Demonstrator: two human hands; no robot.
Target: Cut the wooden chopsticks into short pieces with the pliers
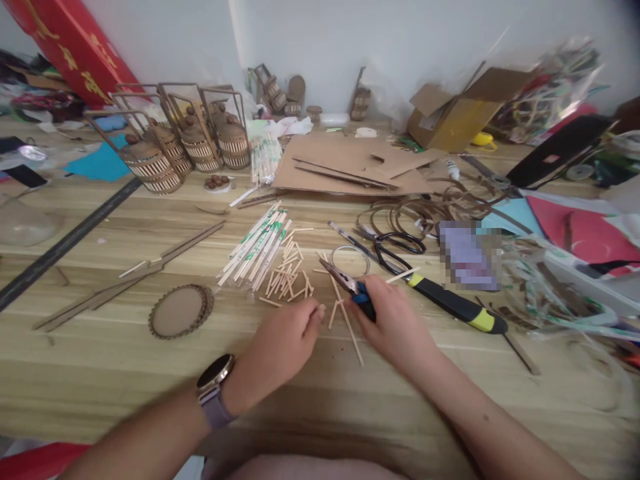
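Observation:
My right hand [397,317] is wrapped round the dark-blue handles of needle-nose pliers [345,280], whose jaws point up and left. Close by on the left, my left hand [290,340] is closed, thumb against the fingers; what it pinches, if anything, I cannot make out. Below the jaws lie loose thin wooden sticks [351,331]. A pile of short cut stick pieces [285,280] sits just beyond my left hand. Behind it are paper-wrapped chopsticks [257,243]. One pale stick [403,275] shows beyond my right hand; whether I hold it is unclear.
Black-handled scissors [400,243], a ring [367,257] and a black-and-yellow handled tool [450,303] lie to the right. A round cardboard disc [175,312] is at left. Small slatted baskets with tall handles [153,167], cardboard sheets [345,160] and a box [450,113] stand farther back.

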